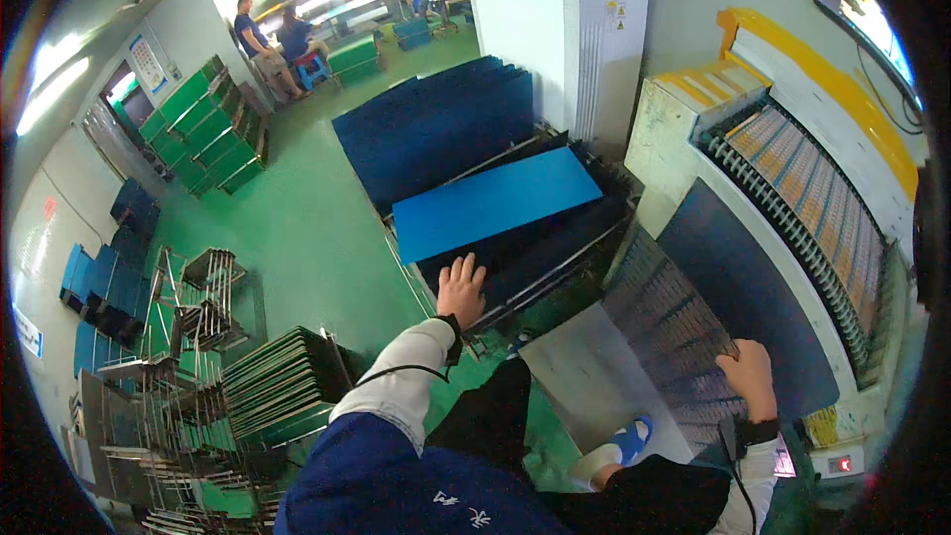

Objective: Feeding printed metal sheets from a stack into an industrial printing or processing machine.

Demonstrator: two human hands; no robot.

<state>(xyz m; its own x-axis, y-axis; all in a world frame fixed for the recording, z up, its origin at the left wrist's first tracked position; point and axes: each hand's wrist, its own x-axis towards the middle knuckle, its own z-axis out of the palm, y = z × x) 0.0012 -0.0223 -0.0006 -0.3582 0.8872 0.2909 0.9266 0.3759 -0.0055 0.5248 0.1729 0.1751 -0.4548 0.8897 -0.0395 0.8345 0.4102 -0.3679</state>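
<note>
My left hand (462,291) is open, fingers spread, over the near edge of a rack (540,287) packed with upright dark sheets. It seems to rest on or just above them; contact cannot be made out. A bright blue board (495,204) lies tilted across the rack's top, beyond my fingertips. On the right, my right hand (749,382) has its fingers closed on the edge of a patterned circuit panel (666,322) with rows of fine dark marks. That panel leans between the rack and the machine. A dark blue sheet (748,287) stands behind it.
A machine with a roller conveyor (807,218) carries patterned panels at right. Below lies a metal plate (604,362) by my foot. Green crates (208,129), metal racks (183,337) and a rack of green-edged boards (282,386) stand left. Several people (287,35) are far off.
</note>
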